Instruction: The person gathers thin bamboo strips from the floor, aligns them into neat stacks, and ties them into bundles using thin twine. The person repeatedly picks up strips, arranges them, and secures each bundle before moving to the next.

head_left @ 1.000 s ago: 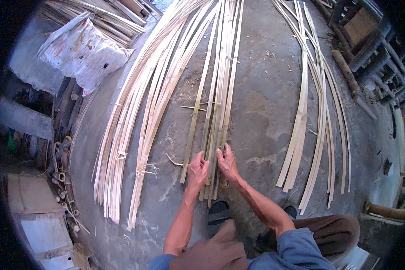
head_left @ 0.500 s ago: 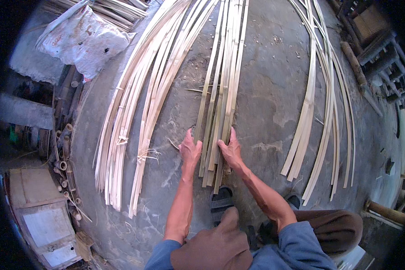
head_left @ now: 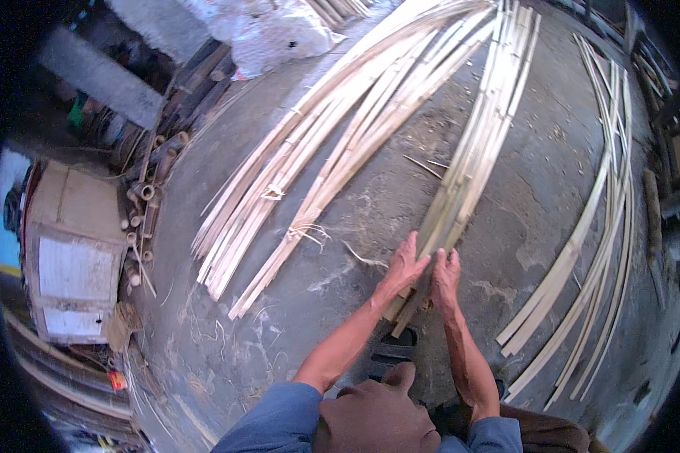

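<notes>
Both hands have shifted along the bundle of bamboo strips (head_left: 468, 174) and the view has swung left. Left hand (head_left: 405, 268) and right hand (head_left: 445, 278) press flat on its near end, fingers held together, though whether they grip is hard to tell. From them the bundle's long axis runs up and rightward across the rough concrete floor (head_left: 355, 189); the strips are pale, thin and smooth.

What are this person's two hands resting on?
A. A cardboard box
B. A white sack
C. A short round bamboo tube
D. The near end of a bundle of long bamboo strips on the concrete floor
D: the left hand and right hand press side by side on the bundle of bamboo strips.
</notes>
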### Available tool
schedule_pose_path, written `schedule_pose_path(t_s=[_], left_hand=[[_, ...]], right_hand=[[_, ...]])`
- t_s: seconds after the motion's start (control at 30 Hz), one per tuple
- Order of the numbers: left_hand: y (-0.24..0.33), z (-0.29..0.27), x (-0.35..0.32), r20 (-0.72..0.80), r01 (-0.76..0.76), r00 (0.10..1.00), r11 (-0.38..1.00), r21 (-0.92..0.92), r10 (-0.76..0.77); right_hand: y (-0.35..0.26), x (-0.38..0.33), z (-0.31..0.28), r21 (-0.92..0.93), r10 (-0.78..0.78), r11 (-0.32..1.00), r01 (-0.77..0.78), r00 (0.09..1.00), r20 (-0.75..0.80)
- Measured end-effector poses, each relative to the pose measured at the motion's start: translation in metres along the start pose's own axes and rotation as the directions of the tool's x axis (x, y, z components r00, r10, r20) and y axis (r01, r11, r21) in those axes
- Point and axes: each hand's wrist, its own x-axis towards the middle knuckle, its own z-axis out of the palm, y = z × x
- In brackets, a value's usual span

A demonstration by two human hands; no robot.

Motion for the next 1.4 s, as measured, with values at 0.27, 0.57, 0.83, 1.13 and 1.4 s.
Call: schedule_pose_path(t_s=[0.27,0.57,0.83,1.13,1.4], left_hand=[[0.037,-0.007,-0.007,0.281,0.228,0.944,0.958,-0.173,-0.174],[0.038,-0.015,-0.011,0.499,0.411,0.858,0.744,-0.527,-0.121],[0.026,-0.005,-0.028,0.334,0.265,0.938,0.813,-0.518,-0.093],[0.059,-0.037,-0.049,0.201,0.188,0.971,0.939,-0.288,-0.133],[0.02,-0.047,-0.063,0.28,0.3,0.931,0.929,-0.217,-0.235]], right_hand=[[-0.012,-0.004,-0.01,-0.055,-0.025,0.998,0.024,1.0,-0.013],[-0.026,-0.014,-0.016,0.002,-0.045,0.999,0.045,0.999,0.005],[-0.026,-0.015,-0.01,0.078,0.086,0.994,-0.082,0.996,-0.039],[-0.04,-0.025,0.004,0.065,-0.001,0.998,0.001,1.0,0.007],[-0.005,-0.024,-0.003,0.019,0.2,0.978,-0.209,0.955,0.22]])
